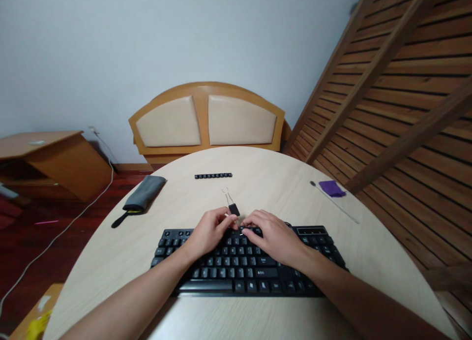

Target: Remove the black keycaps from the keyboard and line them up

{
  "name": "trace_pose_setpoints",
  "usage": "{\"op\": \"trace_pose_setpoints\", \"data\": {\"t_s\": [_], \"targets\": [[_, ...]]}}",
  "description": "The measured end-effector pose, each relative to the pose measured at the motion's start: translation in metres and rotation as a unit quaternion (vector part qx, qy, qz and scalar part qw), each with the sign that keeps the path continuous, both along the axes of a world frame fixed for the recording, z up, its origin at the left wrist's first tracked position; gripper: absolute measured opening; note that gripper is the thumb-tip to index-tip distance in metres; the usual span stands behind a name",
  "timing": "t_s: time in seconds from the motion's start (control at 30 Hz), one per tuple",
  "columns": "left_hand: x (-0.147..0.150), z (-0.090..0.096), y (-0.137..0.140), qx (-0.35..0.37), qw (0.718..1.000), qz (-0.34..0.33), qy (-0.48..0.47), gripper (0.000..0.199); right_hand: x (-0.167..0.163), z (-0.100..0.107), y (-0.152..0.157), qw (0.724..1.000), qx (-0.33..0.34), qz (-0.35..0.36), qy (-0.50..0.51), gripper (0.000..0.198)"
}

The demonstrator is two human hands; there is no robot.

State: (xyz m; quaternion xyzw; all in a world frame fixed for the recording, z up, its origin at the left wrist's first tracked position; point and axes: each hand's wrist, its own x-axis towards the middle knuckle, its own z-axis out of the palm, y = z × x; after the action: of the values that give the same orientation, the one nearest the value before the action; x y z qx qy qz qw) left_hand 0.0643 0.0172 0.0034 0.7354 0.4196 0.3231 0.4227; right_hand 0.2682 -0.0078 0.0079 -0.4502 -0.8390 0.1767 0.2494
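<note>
My left hand (214, 228) is closed on a keycap puller (234, 209), a small black grip with thin wire prongs at both ends. One wire end points up and away; the other reaches down towards the keyboard's top row. Beside it, the thumb and index finger of my right hand (271, 234) pinch what looks like a black keycap (242, 230) at the lower wires. Both hands rest over the black keyboard (254, 286), which has gaps in its top row at the left. Farther back, several removed keycaps (213, 175) stand in a neat line.
A grey folded cloth (144, 195) with a black loop lies at the table's left. Towards the right edge are a purple cloth (332, 188) and a thin brush (334, 201). The round table (273, 172) meets a wooden headboard (205, 118) behind; a slatted wooden panel (398, 99) leans at right.
</note>
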Motion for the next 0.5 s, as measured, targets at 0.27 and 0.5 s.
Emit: {"op": "trace_pose_setpoints", "data": {"t_s": [0.27,0.5], "targets": [[0.0014,0.003,-0.006,0.026,1.0,0.015,0.007,0.034,0.0012,-0.0004,0.0009,0.998,-0.033,-0.006,0.051,0.012],[0.0006,-0.0005,-0.0052,0.023,0.999,0.03,0.002,0.033,0.0042,-0.0046,0.0017,0.988,-0.071,-0.002,0.138,0.025]]}}
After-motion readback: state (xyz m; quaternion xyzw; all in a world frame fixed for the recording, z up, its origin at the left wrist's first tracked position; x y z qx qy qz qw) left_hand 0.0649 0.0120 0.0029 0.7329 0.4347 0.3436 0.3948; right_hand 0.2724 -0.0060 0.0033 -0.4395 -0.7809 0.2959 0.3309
